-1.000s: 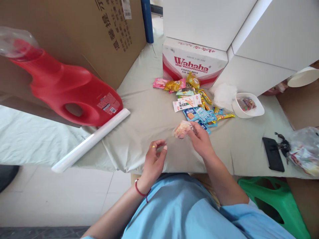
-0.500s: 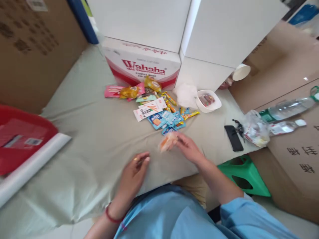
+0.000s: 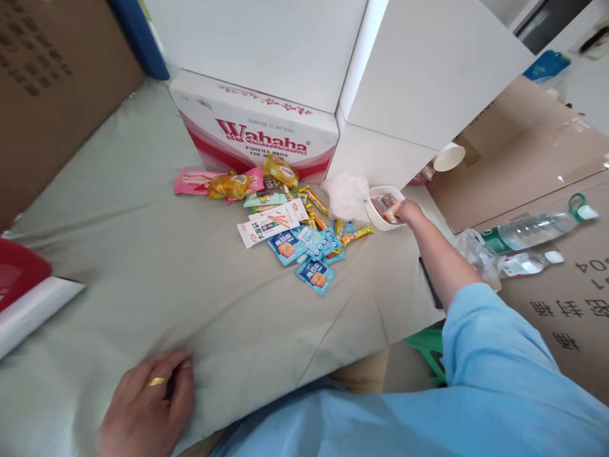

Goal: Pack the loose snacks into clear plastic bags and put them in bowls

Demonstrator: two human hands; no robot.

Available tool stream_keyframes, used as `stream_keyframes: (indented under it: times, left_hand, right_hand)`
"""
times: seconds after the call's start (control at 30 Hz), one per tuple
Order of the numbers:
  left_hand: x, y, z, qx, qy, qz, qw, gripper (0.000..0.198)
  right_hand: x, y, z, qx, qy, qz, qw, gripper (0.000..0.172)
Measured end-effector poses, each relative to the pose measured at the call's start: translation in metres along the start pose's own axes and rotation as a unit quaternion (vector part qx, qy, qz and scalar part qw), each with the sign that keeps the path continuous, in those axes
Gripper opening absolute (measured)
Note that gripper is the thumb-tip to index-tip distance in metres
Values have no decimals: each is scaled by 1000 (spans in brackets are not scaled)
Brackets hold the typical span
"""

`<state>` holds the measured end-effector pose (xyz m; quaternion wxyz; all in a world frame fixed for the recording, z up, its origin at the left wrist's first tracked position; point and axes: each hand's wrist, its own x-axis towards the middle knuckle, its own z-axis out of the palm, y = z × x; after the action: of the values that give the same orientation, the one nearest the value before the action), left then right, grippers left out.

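Note:
My right hand [image 3: 408, 212] reaches over the rim of a small white bowl [image 3: 373, 219]. Its fingers are closed on a small snack packet [image 3: 392, 212], partly hidden by the hand, just above other small packets in the bowl. Left of the bowl, a pile of snack packets includes blue ones [image 3: 316, 275], a white one [image 3: 269, 227], yellow sticks [image 3: 356, 235] and a pink one [image 3: 196, 181]. My left hand [image 3: 152, 397], wearing a gold ring, rests on the cloth-covered table [image 3: 143, 266] near its front edge. Its fingers are curled with nothing visible in them.
A Wahaba-style printed carton, reading Wahaha [image 3: 261, 136], stands behind the packets. White crumpled tissue [image 3: 346, 197] touches the bowl's left side. Plastic bottles [image 3: 528, 231], a clear bag [image 3: 476, 254] and a dark phone [image 3: 431, 284] lie at right. A red item [image 3: 21, 270] is at left.
My right hand has moved from in front of the pile, right and away, to the bowl with the small packet. My left hand has drawn back to the left. The view has shifted.

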<state>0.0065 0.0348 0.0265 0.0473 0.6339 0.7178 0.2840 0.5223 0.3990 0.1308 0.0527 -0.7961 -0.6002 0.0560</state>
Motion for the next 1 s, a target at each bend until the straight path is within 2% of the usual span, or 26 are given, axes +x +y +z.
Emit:
stream_keyframes:
  times: [0.07, 0.17, 0.27, 0.4, 0.5, 0.57, 0.6, 0.67, 0.7, 0.77, 0.83, 0.9, 0.97, 1.0]
  left_hand:
    - [0, -1, 0, 4, -1, 10, 1000, 27]
    - [-1, -5, -3, 8, -17, 23, 1000, 23]
    - [-3, -7, -4, 9, -20, 23, 999, 21]
    - [-4, -7, -4, -13, -27, 0, 1000, 21]
    - [-3, -6, -4, -38, -34, -11, 999, 21]
    - [-1, -4, -5, -52, -33, -18, 998, 20]
    - [0, -2, -5, -58, -31, -22, 998, 21]
    - [2, 2, -6, -69, -21, -31, 997, 22]
    - [2, 4, -7, -74, -13, -32, 997, 23]
    - [2, 7, -8, -86, -1, -31, 996, 24]
    - [0, 8, -10, -99, 5, -38, 994, 25]
    - [-3, 12, -12, -117, 11, -74, 990, 26]
    - [-5, 22, -13, -160, -3, -122, 980, 28]
    - [-5, 32, -14, -196, -25, -141, 970, 30]
  right_hand:
    - [-4, -2, 11, -36, 6, 28, 999, 49]
    - [-11, -2, 11, -56, 44, 39, 997, 34]
    - [-14, -5, -3, -37, 95, 4, 995, 23]
    - [-17, -33, -16, 49, 139, -76, 986, 35]
    - [-24, -62, -12, 152, 103, -208, 961, 33]
    - [-32, -79, -7, 131, 42, -287, 948, 25]
    - [-36, -84, -5, 85, 9, -298, 951, 22]
    - [-44, -91, -1, -1, -29, -271, 962, 11]
    - [-48, -92, -1, -26, -30, -252, 967, 6]
    - [-56, -89, -6, -21, -6, -235, 972, 7]
    - [-70, -81, -17, 45, 44, -236, 970, 5]
    - [-94, -72, -30, 164, 78, -230, 956, 12]
    - [-130, -64, -39, 316, 59, -211, 923, 23]
    - [-152, -63, -39, 389, 24, -197, 900, 28]
